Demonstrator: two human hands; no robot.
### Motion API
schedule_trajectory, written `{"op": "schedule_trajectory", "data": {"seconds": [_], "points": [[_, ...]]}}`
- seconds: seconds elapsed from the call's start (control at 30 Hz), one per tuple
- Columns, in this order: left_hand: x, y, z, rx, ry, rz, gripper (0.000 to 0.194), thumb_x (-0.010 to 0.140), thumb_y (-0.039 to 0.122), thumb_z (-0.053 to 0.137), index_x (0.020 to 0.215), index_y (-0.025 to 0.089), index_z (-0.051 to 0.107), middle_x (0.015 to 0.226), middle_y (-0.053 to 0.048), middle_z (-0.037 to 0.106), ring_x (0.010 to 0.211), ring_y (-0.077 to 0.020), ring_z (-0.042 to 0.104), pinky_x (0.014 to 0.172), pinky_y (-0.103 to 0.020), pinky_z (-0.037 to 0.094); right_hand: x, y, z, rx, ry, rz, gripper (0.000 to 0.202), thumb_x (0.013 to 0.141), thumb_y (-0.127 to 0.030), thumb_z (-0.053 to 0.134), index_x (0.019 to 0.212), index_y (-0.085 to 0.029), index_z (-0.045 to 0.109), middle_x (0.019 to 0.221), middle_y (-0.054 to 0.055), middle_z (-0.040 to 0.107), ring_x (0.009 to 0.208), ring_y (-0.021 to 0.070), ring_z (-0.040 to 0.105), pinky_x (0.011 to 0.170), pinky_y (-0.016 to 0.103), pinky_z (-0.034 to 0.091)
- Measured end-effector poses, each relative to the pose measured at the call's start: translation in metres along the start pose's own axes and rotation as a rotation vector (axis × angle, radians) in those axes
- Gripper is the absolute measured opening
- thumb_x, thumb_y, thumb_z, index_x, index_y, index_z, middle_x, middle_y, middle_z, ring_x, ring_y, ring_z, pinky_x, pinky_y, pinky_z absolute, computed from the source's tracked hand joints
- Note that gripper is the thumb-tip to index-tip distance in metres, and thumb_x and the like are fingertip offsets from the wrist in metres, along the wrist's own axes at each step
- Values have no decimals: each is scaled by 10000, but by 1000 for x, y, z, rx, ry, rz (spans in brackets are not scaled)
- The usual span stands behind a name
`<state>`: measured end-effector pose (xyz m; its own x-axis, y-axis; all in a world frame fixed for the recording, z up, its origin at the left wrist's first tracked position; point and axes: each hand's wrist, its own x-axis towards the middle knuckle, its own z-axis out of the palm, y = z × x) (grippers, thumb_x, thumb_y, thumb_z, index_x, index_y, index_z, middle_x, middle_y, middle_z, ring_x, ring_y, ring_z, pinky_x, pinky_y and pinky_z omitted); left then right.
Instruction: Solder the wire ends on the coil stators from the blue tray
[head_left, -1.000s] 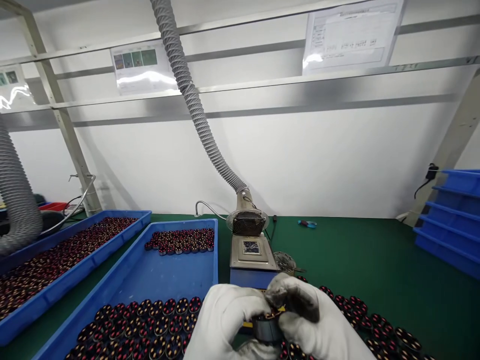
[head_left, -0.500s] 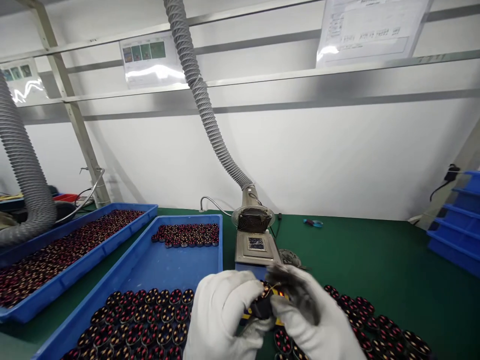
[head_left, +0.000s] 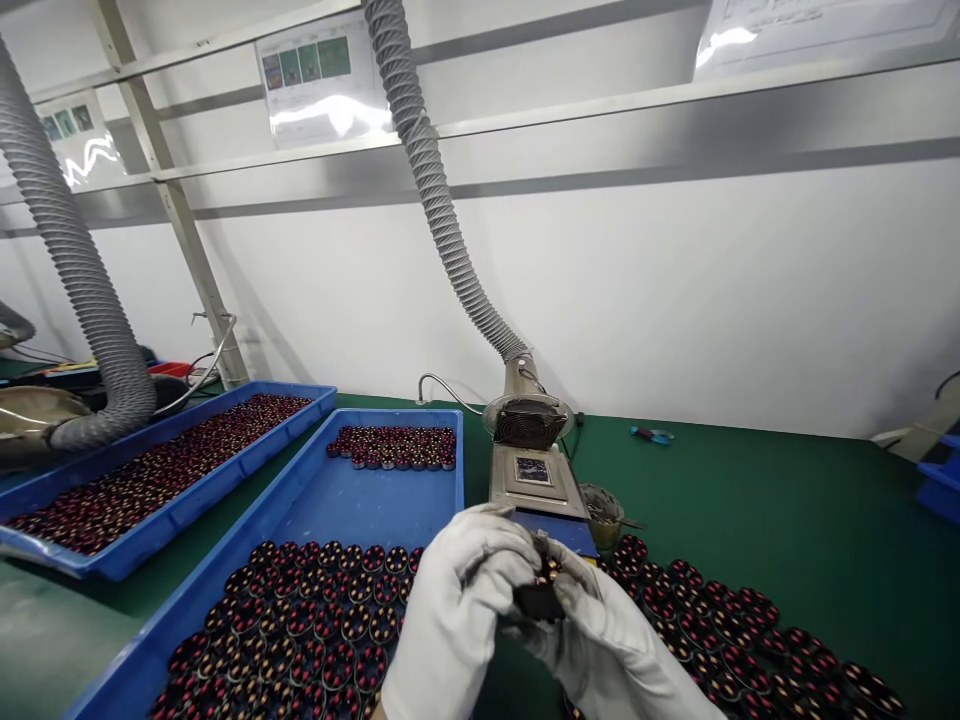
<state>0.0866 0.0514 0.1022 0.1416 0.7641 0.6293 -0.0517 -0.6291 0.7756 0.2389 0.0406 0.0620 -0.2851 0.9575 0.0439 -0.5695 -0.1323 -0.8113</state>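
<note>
My left hand (head_left: pixel 469 590), in a white glove, has its fingers closed around one side of a small dark round part (head_left: pixel 538 600). On the other side of the same part, my right hand (head_left: pixel 600 625) grips it with thumb and fingers; its glove is stained dark at the fingertips. Some of the part is hidden by the gloves. Just beyond the hands stands a metal machine with a flat plate (head_left: pixel 532 478). Many similar round parts (head_left: pixel 330 620) with red and yellow dots fill the near end of a blue tray (head_left: pixel 367 505) to the left.
More round parts (head_left: pixel 712 640) lie on the green table (head_left: pixel 735 490) at the right. A small bowl (head_left: pixel 602 510) stands beside the machine, under a grey hose (head_left: pixel 442 215). A second blue tray (head_left: pixel 120 560) is at far left. Blue-handled pliers (head_left: pixel 652 435) lie behind.
The view has shifted, and the scene sits further right and slightly higher. My right hand has turned, with its fingers now closer around the dark part. The bowl shows more clearly.
</note>
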Motion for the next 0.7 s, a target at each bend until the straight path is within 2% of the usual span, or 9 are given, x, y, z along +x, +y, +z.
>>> {"op": "schedule_trajectory", "data": {"seconds": [0.03,0.1,0.17,0.27,0.37,0.43,0.57,0.63,0.7], "points": [[0,0,-1,-49,60,-74,170,728,156,491,653,183,641,737,-20,674,706,-151,621,661,-213,499,-4,-2,4,15,-22,26,274,642,-298,782,893,-219,707,856,61,706,759,187,660,782,360,513],[-1,2,-4,-88,116,-178,149,753,183,520,702,186,660,795,-28,686,762,-163,634,702,-223,507,-12,-5,16,79,-45,44,308,726,-373,705,1002,-237,682,920,75,702,755,189,664,779,381,513],[-2,4,-8,-72,15,-226,173,698,191,616,850,191,699,959,-52,690,937,-206,619,857,-279,477,-18,-8,29,162,-60,25,292,743,-375,688,1002,-240,684,951,70,698,785,180,659,792,356,506],[-3,8,-8,-18,-209,-240,494,534,100,718,1015,210,696,1159,-82,626,1089,-258,551,964,-339,410,-20,-8,37,214,-27,-16,166,731,-331,709,865,-235,717,921,38,703,828,155,642,808,288,491],[-3,8,-4,-37,-224,-207,432,550,86,686,961,215,724,1101,-85,658,1015,-242,595,916,-318,447,-16,-5,33,185,-2,-2,145,719,-314,723,842,-240,713,875,24,703,774,142,639,770,275,503],[-1,5,1,-151,-151,-210,294,571,106,646,827,203,754,954,-79,710,906,-234,637,842,-302,492,-10,-3,30,180,-13,39,197,687,-312,751,864,-234,710,821,28,704,715,142,640,750,295,515],[2,0,5,-355,142,-345,84,529,144,609,471,160,668,547,-60,673,549,-208,621,571,-284,531,-2,1,27,221,-67,126,277,605,-303,810,851,-225,712,729,32,699,664,152,654,722,321,530],[4,0,2,-360,237,-372,98,571,182,609,492,156,661,557,-54,672,534,-190,609,556,-272,519,-1,3,24,217,-70,123,296,608,-303,808,873,-222,703,749,41,703,679,164,663,687,319,540],[4,2,-2,-327,242,-386,106,606,176,600,589,161,703,664,-59,708,606,-185,634,595,-254,519,-1,4,20,202,-45,99,300,619,-280,802,891,-217,693,771,47,705,702,176,669,667,316,545]]}}
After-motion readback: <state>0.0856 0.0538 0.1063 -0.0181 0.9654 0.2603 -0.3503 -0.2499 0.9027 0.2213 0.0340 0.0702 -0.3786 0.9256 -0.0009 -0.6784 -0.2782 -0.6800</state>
